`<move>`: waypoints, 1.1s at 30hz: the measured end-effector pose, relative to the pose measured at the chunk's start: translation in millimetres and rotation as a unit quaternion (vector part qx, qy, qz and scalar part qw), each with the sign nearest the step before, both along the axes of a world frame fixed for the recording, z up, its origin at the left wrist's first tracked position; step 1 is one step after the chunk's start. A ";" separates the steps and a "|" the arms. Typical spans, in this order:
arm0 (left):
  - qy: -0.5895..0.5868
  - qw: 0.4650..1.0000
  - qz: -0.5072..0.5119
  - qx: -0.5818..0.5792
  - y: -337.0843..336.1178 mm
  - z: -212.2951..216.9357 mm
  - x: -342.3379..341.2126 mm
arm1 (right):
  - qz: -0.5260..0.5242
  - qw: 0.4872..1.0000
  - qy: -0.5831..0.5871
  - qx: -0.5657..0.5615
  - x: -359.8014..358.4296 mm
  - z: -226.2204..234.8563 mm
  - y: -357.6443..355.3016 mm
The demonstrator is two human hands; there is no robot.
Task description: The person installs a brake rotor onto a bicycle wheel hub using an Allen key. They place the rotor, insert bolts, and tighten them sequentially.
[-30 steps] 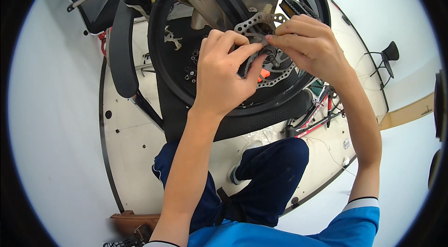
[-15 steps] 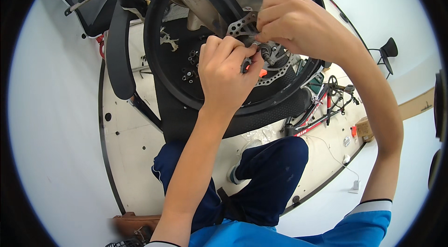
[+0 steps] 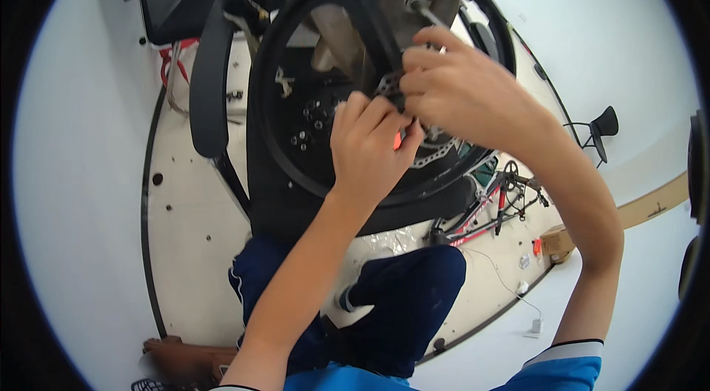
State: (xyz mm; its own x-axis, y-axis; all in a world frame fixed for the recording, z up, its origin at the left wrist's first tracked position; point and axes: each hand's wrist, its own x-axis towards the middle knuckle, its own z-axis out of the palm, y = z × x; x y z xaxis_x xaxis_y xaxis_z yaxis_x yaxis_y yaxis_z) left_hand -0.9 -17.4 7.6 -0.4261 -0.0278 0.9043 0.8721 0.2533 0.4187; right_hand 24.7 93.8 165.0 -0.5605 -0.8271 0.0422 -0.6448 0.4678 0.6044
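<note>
A black bicycle wheel (image 3: 268, 136) with broad spokes lies across a black chair seat (image 3: 277, 202). A perforated metal brake rotor (image 3: 433, 157) shows at its hub, partly behind my hands. My left hand (image 3: 370, 136) is closed at the hub, thumb and fingers pinched together; an orange-red piece (image 3: 398, 140) shows beside the thumb. Above the rotor my right hand (image 3: 451, 84) is closed with curled fingers, close to my left fingertips. A metal rod (image 3: 433, 18) runs from a round fitting down toward my right hand. What either hand grips is hidden.
Small metal parts (image 3: 302, 140) and a pale scrap (image 3: 284, 83) lie on the seat inside the rim. The chair's black armrest (image 3: 209, 88) stands at left. A red-and-black bicycle frame (image 3: 492, 217) and a cardboard box (image 3: 556, 243) rest on the floor at right.
The whole scene has shifted downward in view. My right hand has turned, its fingers now curled more over the hub. My left hand stays pinched at the hub.
</note>
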 end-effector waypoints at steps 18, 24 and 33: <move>0.025 0.999 0.020 0.029 10.9 -5.6 -0.4 | -0.029 0.999 0.010 0.009 5.6 1.4 8.1; 0.030 0.999 0.021 0.035 13.5 -6.6 -2.9 | 0.006 0.998 -0.010 0.057 8.4 19.7 -0.7; 0.025 0.999 0.020 0.013 10.2 -3.8 -3.5 | -0.083 0.989 -0.087 0.083 6.0 28.9 1.2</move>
State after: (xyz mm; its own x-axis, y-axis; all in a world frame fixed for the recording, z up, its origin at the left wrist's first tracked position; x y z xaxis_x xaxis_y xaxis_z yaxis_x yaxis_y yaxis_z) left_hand -4.4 -7.2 3.9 -0.3784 -0.0678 0.9232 0.8814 0.2784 0.3817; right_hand 30.7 95.1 193.9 -0.6759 -0.7104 -0.1961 -0.6685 0.4790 0.5690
